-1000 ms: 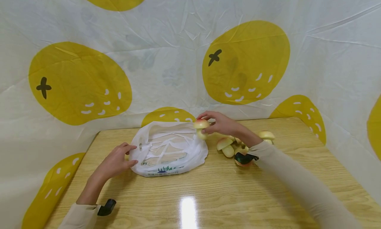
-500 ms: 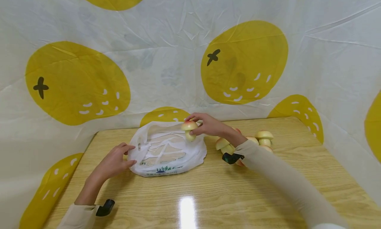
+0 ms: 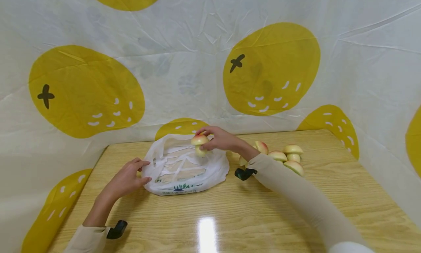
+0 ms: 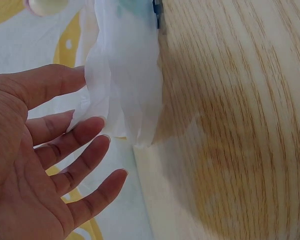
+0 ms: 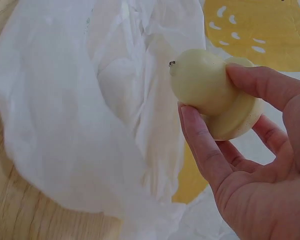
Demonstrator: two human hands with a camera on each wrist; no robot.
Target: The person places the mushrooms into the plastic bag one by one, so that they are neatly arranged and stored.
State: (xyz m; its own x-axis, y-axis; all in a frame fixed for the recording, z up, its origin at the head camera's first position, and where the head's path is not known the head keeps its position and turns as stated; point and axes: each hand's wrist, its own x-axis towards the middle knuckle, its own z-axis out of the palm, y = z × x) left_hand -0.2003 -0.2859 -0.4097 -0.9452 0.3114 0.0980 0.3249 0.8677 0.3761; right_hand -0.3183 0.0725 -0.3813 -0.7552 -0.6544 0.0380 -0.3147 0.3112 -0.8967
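My right hand [image 3: 218, 139] pinches a toy mushroom [image 3: 200, 145] with a red-tinged cap and pale stem, above the mouth of a white plastic bag [image 3: 215, 171]. In the right wrist view, thumb and fingers grip the mushroom [image 5: 205, 82] around its stem and cap, the stem end pointing at the bag [image 5: 55, 100]. My left hand [image 3: 129, 177] holds the bag's left edge. The left wrist view has thumb and forefinger tips partly hidden by the bag's film [image 4: 135, 75], the other fingers of that hand [image 4: 45, 150] loosely bent. The bag lies spread, its mouth gaping upward.
Several more toy mushrooms [image 3: 292, 152] lie on the wooden table [image 3: 263, 223] right of the bag, some partly behind my right forearm [image 3: 296, 194]. A white curtain [image 3: 184, 70] printed with yellow fruit hangs along the table's back and sides.
My right hand has carried the mushroom leftward, from the bag's right rim to over its mouth. My left hand stays at the bag's left edge.
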